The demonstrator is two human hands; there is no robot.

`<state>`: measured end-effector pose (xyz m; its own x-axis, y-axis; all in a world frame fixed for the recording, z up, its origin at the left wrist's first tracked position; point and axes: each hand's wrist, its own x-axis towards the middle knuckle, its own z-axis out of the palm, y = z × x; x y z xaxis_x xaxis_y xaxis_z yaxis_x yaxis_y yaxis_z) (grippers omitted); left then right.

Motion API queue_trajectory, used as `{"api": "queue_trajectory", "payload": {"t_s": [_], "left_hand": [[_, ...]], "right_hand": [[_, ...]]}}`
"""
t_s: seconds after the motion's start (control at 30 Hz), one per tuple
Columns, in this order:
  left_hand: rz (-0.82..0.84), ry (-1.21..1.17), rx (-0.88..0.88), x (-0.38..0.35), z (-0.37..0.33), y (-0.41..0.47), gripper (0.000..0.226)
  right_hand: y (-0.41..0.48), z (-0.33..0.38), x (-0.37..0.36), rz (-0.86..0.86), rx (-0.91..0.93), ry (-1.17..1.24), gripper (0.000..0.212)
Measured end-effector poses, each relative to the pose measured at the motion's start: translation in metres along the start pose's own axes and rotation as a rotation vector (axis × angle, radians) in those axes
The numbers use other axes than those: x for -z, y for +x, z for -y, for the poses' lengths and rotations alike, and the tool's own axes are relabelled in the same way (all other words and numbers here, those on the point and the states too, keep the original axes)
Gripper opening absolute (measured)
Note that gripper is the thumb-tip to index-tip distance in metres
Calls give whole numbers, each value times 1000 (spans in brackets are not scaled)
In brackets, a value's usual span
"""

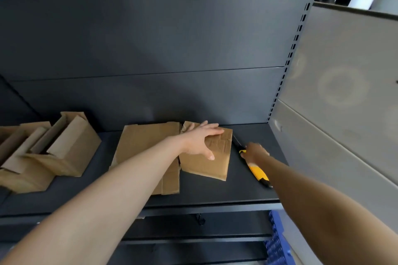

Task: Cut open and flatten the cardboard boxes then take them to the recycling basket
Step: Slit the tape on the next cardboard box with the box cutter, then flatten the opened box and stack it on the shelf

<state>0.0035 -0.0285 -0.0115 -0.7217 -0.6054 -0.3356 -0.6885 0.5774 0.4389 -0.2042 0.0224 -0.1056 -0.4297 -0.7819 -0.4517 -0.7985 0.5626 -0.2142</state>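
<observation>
Your L hand [200,141], fingers flat, pins the box [206,165]. R hand [256,153] grips knife [258,173] at box's 3 o'clock, blade running 11–5.

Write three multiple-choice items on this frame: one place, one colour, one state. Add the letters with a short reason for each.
1. Where is the knife relative to the box under the left hand?
A. left of it
B. right of it
C. on top of it

2. What colour is the knife handle?
A. red
B. yellow and black
C. green

3. The far-left boxes are:
A. taped shut
B. flattened
C. open-topped

Key:
1. B, the knife lies on the shelf to the right of the box.
2. B, the handle is yellow with black ends.
3. C, their flaps stand up.
</observation>
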Motion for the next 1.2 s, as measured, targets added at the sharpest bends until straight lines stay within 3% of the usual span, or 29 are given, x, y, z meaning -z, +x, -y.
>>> {"api": "queue_trajectory", "payload": {"t_s": [0.13, 0.23, 0.33, 0.47, 0.57, 0.67, 0.8, 0.97, 1.2], "left_hand": [[-2, -156, 100, 3, -4, -6, 99], [-145, -332, 219, 11, -5, -12, 88], [-308, -337, 422, 21, 4, -18, 83], [-197, -495, 717, 25, 11, -30, 88], [-134, -771, 725, 20, 5, -36, 80], [-170, -897, 712, 14, -3, -34, 75], [-194, -950, 715, 10, -4, -30, 67], [-159, -970, 739, 15, -4, -28, 57], [-98, -1022, 765, 24, -5, -27, 49]], "right_hand": [[-13, 26, 49, -170, 167, 237, 31], [-32, 51, 81, -94, 325, 498, 40], [-40, 70, 82, 81, 409, 180, 52], [-42, 82, 72, 102, 367, -12, 70], [-46, 83, 70, 99, 333, 23, 75], [-51, 85, 70, 92, 330, 69, 70], [-54, 85, 68, 93, 352, 55, 59], [-62, 88, 71, 150, 290, 84, 71], [-71, 97, 71, 162, 275, 0, 65]]}}
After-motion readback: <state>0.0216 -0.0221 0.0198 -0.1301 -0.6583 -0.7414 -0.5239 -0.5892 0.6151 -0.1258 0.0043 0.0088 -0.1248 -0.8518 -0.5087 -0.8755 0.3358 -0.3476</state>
